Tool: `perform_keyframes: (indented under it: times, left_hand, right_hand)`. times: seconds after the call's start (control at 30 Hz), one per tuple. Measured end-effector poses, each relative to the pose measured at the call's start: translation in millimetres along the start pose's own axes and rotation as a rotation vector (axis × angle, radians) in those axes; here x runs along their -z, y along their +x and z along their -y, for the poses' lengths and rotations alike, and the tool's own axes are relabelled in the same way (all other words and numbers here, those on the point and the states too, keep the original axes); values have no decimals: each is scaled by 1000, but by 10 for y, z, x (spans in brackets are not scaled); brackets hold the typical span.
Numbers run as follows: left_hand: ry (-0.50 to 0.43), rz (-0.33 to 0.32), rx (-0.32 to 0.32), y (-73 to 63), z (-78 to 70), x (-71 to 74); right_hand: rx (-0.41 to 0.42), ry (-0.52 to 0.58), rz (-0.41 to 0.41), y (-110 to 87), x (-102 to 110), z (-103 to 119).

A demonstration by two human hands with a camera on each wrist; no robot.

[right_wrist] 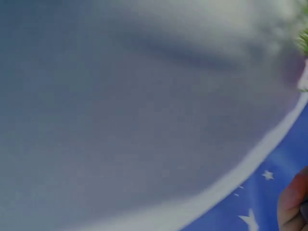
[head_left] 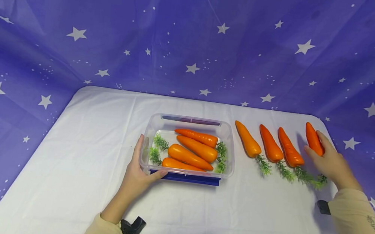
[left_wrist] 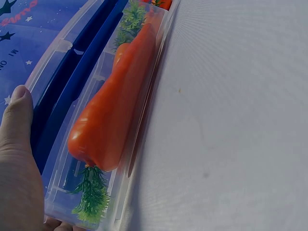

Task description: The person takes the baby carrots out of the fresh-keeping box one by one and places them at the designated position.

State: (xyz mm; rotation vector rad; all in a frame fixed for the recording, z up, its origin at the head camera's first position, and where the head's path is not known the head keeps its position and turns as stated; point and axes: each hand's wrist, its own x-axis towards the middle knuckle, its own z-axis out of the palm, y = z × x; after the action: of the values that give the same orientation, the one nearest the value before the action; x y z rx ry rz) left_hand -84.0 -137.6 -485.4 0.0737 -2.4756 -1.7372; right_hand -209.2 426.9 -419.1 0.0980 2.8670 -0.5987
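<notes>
A clear plastic box point(head_left: 231, 151) with a blue clip on its front side holds several orange toy carrots point(head_left: 190, 157) with green leafy tops. My left hand point(head_left: 137, 178) grips the box's front left corner, fingers along the left wall and thumb over the front edge. In the left wrist view, one carrot point(left_wrist: 110, 110) shows through the clear wall beside my thumb. At the table's right end, my right hand point(head_left: 332, 163) holds a red-orange toy carrot point(head_left: 313, 138) between thumb and fingers. The right wrist view is blurred and catches only part of that hand point(right_wrist: 293, 202).
Between the box and my right hand lie an orange carrot point(head_left: 248, 139) and two redder carrots, tips toward the back. White cloth covers the table point(head_left: 232, 219). A purple star-printed curtain point(head_left: 181, 37) stands behind and at the sides.
</notes>
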Motion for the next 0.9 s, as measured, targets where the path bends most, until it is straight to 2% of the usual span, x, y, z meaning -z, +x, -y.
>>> perform_keyframes:
  times: [0.27,0.5,0.7,0.9]
  left_hand:
    - [8,-3,-2,-2,-24,8]
    - [5,4,-2,-7,-20,7]
    - [-3,5,2,-6,-9,2]
    - [-2,3,-1,-6,-6,3]
  right_hand:
    - [-5,26,64,52,-93,-169]
    - [21,42,203,91,-147,-203]
    - [69,76,196,96,-203,-167]
    - [48,-10,183,83,-223,-135]
